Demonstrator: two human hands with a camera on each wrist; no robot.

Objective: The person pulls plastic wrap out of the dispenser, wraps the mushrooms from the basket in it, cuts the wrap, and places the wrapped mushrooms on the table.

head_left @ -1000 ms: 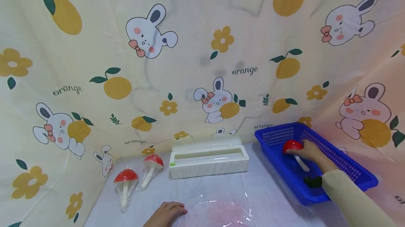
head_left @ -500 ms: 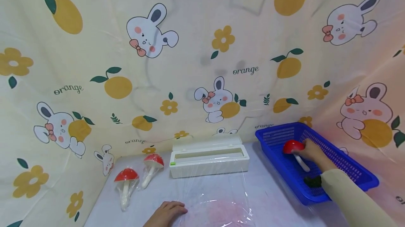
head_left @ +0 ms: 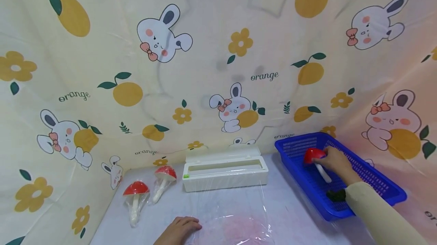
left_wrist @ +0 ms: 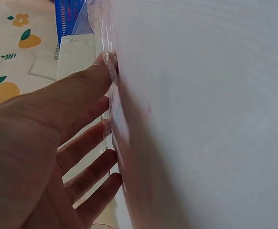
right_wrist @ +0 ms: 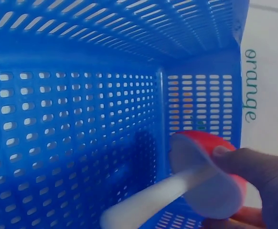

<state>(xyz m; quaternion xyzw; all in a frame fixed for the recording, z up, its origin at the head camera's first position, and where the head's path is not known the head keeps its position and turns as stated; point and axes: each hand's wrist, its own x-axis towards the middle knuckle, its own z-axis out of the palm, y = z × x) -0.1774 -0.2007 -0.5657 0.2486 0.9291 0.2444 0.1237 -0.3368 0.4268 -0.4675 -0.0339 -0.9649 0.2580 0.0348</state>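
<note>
White table (head_left: 290, 211) under clear film (head_left: 232, 214)

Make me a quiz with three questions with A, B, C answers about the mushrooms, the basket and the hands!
1. Where is the right hand?
A. inside the blue plastic slotted basket
B. on the white box
C. off the table

2. How many red-capped toy mushrooms show in the head view?
A. one
B. three
C. five

3. What is the left hand doing?
A. gripping a cup
B. pressing flat on the clear plastic film
C. holding a mushroom

Answers:
1 A, it grips the red-capped white-stemmed toy mushroom in the basket.
2 B, two wrapped mushrooms lie at left, one is in the basket.
3 B, straight fingers rest on the film.
</note>
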